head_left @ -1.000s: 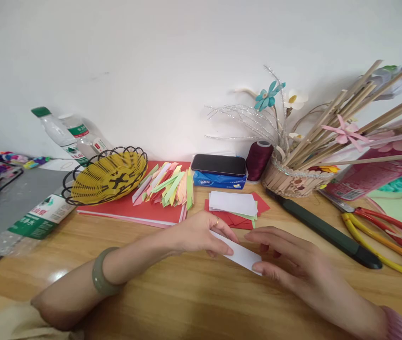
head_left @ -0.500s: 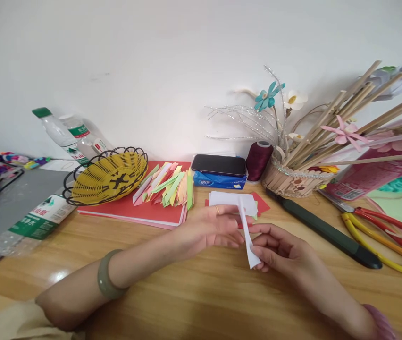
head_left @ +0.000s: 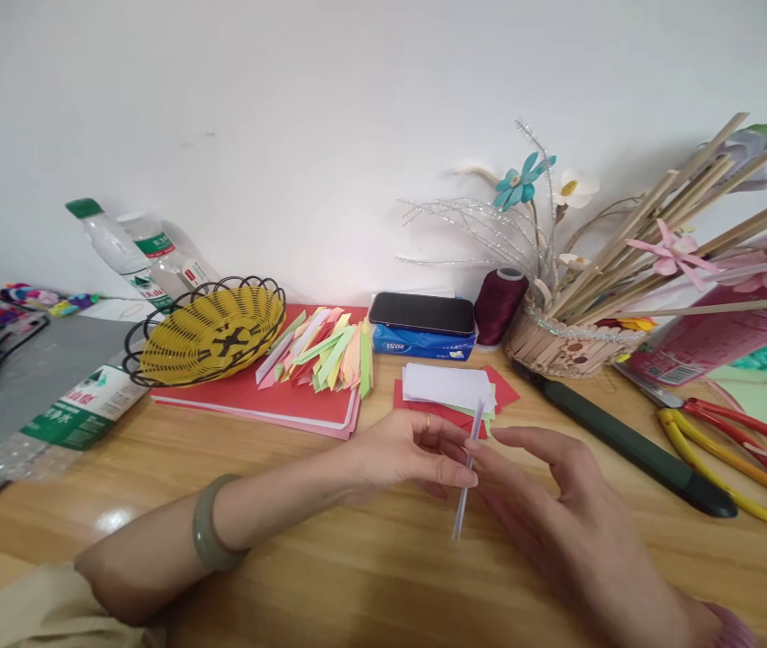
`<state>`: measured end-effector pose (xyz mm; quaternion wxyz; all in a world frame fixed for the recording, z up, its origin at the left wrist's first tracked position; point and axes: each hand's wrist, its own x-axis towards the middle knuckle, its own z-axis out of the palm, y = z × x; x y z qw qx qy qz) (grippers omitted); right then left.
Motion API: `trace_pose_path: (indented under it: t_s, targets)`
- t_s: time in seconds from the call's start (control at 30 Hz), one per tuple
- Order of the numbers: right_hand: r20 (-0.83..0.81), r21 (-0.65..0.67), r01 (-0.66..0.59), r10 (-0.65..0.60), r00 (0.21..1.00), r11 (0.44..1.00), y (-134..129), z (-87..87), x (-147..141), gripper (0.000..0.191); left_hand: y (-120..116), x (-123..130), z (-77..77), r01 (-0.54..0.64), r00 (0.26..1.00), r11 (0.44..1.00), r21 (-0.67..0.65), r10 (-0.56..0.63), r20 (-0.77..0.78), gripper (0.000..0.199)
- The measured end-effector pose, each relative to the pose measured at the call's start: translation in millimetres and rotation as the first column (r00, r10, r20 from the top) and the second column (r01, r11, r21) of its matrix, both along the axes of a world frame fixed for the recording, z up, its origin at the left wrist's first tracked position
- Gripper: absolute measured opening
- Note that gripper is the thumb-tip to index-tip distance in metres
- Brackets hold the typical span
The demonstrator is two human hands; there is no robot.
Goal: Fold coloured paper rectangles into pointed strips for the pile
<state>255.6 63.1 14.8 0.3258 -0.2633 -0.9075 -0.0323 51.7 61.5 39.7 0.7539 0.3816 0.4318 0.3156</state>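
In the head view, the left hand [head_left: 410, 454] is pinching a paper [head_left: 463, 508]; the right hand [head_left: 576, 508], fingers loosely spread, is touching it. The paper is showing edge-on above the counter [head_left: 329, 576], nearer than the white slips [head_left: 447, 385].

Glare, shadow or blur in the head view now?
Head view: white glare on the brown wooden table, left of the smooth green bangle; head view: soft shadow on the bottom-centre wood; head view: thin white paper strip nearly edge-on, fine detail unclear.

A white paper slip [head_left: 462, 508] is held nearly edge-on to view, slanting, over the wooden table [head_left: 329, 567].
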Motion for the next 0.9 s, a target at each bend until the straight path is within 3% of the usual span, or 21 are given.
trace_pose_path:
  t_s: [0.1,0.27,0.4,0.5,0.53,0.57,0.6,0.67,0.7,0.73,0.77,0.8,0.9]
  targets:
    - [0.113,0.06,-0.061,0.054,0.992,0.996,2.9,3.2,4.8,0.043,0.3,-1.1,0.3,0.005,1.0,0.999,-0.039,-0.005,-0.002,0.047]
    - [0.122,0.131,-0.119,0.103,0.987,0.984,7.1,4.6,13.0,0.037,2.8,-5.7,0.7,0.01,0.999,0.998,-0.058,-0.008,0.045,0.048]
    - [0.15,0.166,-0.205,0.181,0.972,0.964,5.8,5.5,11.5,0.033,3.4,-7.4,-5.2,0.087,0.985,0.992,0.096,-0.072,-0.159,0.038]
    - [0.198,0.11,-0.269,0.244,0.949,0.957,2.7,8.4,3.5,0.035,-0.7,-5.4,-9.2,0.154,0.944,0.956,0.248,-0.068,-0.323,0.031]
    - [0.217,0.074,-0.278,0.256,0.942,0.958,1.7,9.4,0.6,0.036,-3.2,-4.7,-10.0,0.197,0.911,0.911,0.361,-0.034,-0.412,0.033]
    - [0.236,0.033,-0.279,0.263,0.935,0.96,0.9,10.0,-2.0,0.035,-6.0,-4.2,-10.6,0.294,0.846,0.811,0.505,0.025,-0.533,0.034]
    - [0.256,-0.01,-0.274,0.267,0.929,0.962,0.3,10.1,-4.1,0.034,-9.1,-4.2,-11.4,0.429,0.758,0.652,0.626,0.117,-0.641,0.032]
    - [0.277,-0.076,-0.253,0.264,0.924,0.964,-0.2,8.5,-6.4,0.031,-15.6,-5.9,-14.3,0.671,0.607,0.271,0.691,0.335,-0.721,0.022]
    - [0.278,-0.096,-0.245,0.262,0.924,0.965,-0.3,7.2,-6.9,0.029,-18.8,-7.7,-16.6,0.732,0.579,0.122,0.671,0.408,-0.706,0.02]
    - [0.274,-0.11,-0.236,0.258,0.927,0.966,-0.3,5.6,-7.0,0.027,-22.0,-10.0,-19.3,0.758,0.576,0.01,0.652,0.459,-0.677,0.021]
    - [0.266,-0.116,-0.232,0.255,0.93,0.966,-0.3,4.2,-7.1,0.025,-25.2,-12.8,-22.2,0.769,0.584,-0.073,0.635,0.485,-0.651,0.022]
    - [0.256,-0.119,-0.23,0.254,0.933,0.966,-0.4,3.0,-7.1,0.023,-28.3,-15.9,-24.9,0.774,0.585,-0.115,0.623,0.506,-0.634,0.022]
    - [0.25,-0.13,-0.234,0.26,0.933,0.963,-1.2,1.3,-8.2,0.016,-37.3,-24.3,-30.0,0.792,0.556,-0.131,0.597,0.558,-0.615,0.019]
